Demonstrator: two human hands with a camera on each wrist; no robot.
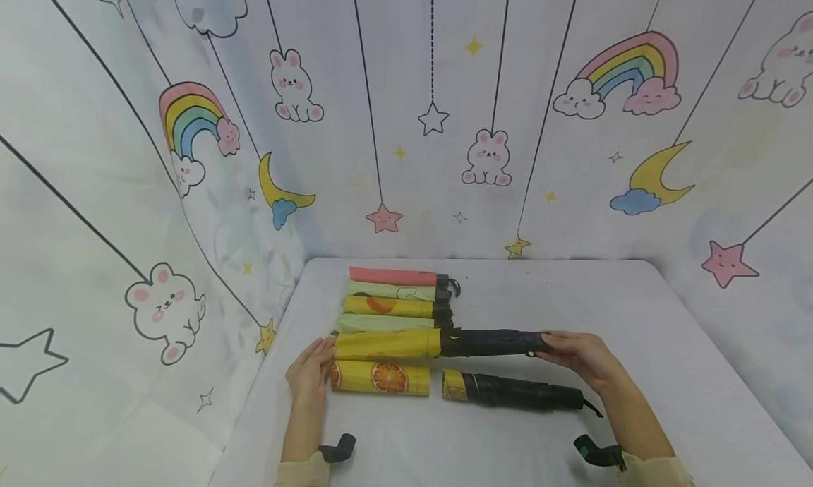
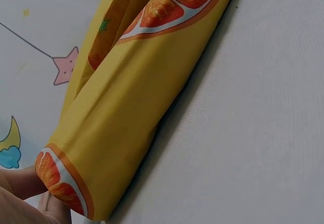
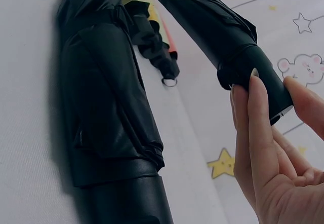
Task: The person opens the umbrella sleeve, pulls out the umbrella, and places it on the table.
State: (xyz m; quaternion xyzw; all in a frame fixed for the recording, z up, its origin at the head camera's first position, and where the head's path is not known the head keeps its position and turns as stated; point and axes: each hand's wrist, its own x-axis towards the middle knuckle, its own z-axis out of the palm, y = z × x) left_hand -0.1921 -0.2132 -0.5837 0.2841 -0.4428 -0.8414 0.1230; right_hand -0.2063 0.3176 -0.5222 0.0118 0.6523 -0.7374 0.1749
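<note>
Across the middle of the table a folded black umbrella (image 1: 495, 342) lies partly inside a yellow umbrella sleeve (image 1: 387, 344). My left hand (image 1: 310, 370) holds the sleeve's left end; in the left wrist view its fingertips are partly hidden behind a nearer sleeve. With fingers and thumb, my right hand (image 3: 278, 168) pinches the handle end of that umbrella. Nearer to me lies an orange-slice sleeve (image 1: 381, 378), flat and apart from a second folded umbrella (image 1: 521, 391), which is black with a yellow patterned end and a wrist strap.
Behind the held umbrella several sheathed umbrellas lie in a row, among them a red one (image 1: 394, 275) at the back and a yellow one (image 1: 387, 306). The white table (image 1: 559, 289) meets a printed cloth backdrop (image 1: 406, 190) at the rear and sides.
</note>
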